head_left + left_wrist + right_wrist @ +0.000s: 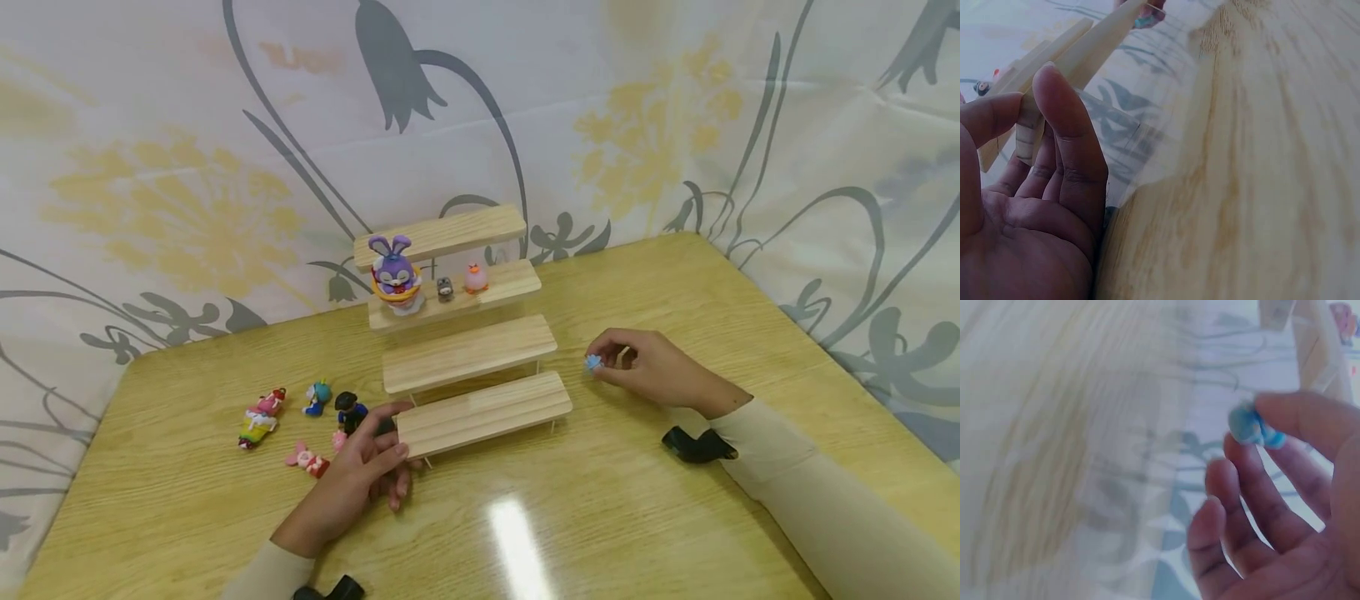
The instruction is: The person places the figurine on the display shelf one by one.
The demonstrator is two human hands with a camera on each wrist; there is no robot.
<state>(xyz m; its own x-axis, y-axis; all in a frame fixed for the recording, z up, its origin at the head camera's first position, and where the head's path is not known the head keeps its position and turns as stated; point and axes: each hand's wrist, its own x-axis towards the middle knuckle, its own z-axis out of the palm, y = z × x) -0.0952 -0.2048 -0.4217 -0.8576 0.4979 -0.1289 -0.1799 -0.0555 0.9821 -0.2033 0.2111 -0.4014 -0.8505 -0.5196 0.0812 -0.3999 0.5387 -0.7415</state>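
A stepped wooden display shelf (483, 417) stands in the middle of the head view. My left hand (358, 467) grips the left end of its lowest board, with the thumb and fingers round the end in the left wrist view. To the right of the shelf, my right hand (652, 367) pinches a small blue figurine (1245, 425) between thumb and fingertips. On the second board from the top are a purple rabbit figurine (395, 275), a small grey figurine (445, 289) and a pink round figurine (476, 278).
Left of the shelf, several figurines lie on the wooden table (165, 500): a colourful one (262, 417), a blue one (318, 397), a dark-capped one (349, 411) and a pink-eared one (307, 459). A flowered cloth (480, 100) hangs behind the table.
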